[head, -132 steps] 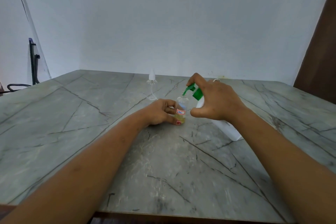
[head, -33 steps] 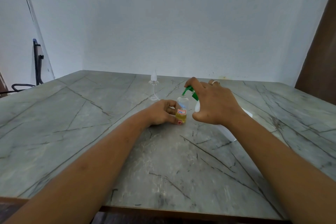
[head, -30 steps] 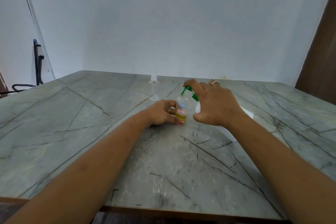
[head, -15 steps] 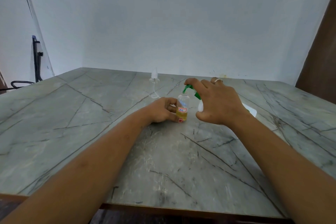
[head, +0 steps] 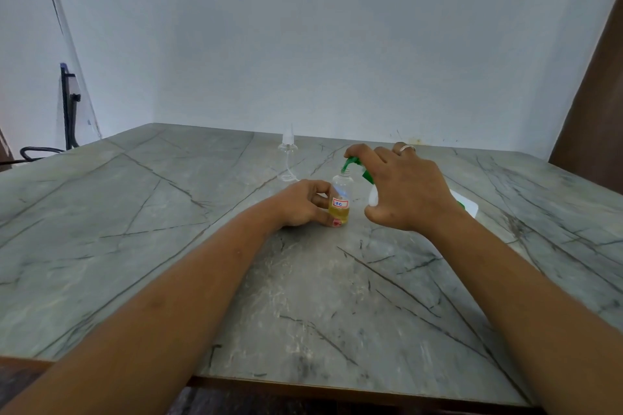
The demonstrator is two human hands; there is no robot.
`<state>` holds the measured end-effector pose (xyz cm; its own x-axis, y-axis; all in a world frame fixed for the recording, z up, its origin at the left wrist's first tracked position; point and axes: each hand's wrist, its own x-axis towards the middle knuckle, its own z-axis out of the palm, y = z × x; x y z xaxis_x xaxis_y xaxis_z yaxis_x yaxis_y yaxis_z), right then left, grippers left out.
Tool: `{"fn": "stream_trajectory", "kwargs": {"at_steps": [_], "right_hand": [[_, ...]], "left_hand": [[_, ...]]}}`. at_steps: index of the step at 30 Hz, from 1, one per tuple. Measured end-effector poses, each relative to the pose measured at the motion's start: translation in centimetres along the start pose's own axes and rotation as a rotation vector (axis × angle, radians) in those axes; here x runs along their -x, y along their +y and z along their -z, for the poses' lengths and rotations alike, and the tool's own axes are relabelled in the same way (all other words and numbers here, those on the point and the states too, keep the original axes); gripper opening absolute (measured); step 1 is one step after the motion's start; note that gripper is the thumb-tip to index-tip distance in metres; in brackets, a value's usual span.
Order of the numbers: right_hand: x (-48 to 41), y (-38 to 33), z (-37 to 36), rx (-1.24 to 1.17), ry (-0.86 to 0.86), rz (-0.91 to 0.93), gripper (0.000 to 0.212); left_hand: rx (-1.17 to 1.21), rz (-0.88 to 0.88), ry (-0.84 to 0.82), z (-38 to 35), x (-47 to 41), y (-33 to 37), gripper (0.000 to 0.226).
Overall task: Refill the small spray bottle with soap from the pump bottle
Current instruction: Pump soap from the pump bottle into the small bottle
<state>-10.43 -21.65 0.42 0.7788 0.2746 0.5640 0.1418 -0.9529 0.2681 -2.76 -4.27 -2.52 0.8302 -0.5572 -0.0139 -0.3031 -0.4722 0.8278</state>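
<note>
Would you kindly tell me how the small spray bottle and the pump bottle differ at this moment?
The small spray bottle is clear, with yellow liquid low inside; the pump bottle is opaque white with a green pump. The small spray bottle stands upright on the table; the pump bottle leans, spout over the other's open neck. Shared: each is held, by the left hand and right hand respectively.

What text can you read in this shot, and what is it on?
"7C", first character uncertain: blue handwriting on the red-bordered sticker on the small spray bottle, held by the left hand.
Pump bottle under the right hand: no print shows.
Clear spray cap on the table: no text visible.
</note>
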Motion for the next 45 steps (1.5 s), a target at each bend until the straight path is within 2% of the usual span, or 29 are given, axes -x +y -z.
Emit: {"fn": "stream_trajectory", "kwargs": {"at_steps": [6, 11, 19, 24, 31, 37, 45], "right_hand": [[-0.23, -0.04, 0.05, -0.023, 0.000, -0.009, 0.072], [-0.09, -0.12, -0.06, 0.005, 0.008, -0.004, 0.078], [-0.29, -0.12, 0.07, -0.037, 0.006, -0.007, 0.071], [-0.08, -0.06, -0.05, -0.014, 0.005, 0.000, 0.078], [-0.38, -0.06, -0.08, -0.053, -0.002, -0.011, 0.072], [-0.09, -0.16, 0.04, 0.005, -0.014, -0.012, 0.079], [-0.34, -0.10, 0.05, -0.051, -0.004, -0.016, 0.071]], "left_hand": [[-0.019, 0.010, 0.001, -0.04, -0.11, -0.01, 0.049], [-0.022, 0.007, -0.003, -0.03, 0.04, 0.25, 0.043], [-0.050, 0.016, 0.010, -0.08, -0.05, 0.07, 0.052], [-0.056, 0.021, 0.010, -0.08, 0.02, 0.19, 0.051], [-0.069, 0.038, 0.011, -0.09, -0.08, 0.26, 0.055], [-0.063, 0.036, 0.008, -0.06, -0.02, 0.22, 0.055], [-0.068, 0.016, 0.018, -0.12, 0.01, 0.13, 0.053]]}}
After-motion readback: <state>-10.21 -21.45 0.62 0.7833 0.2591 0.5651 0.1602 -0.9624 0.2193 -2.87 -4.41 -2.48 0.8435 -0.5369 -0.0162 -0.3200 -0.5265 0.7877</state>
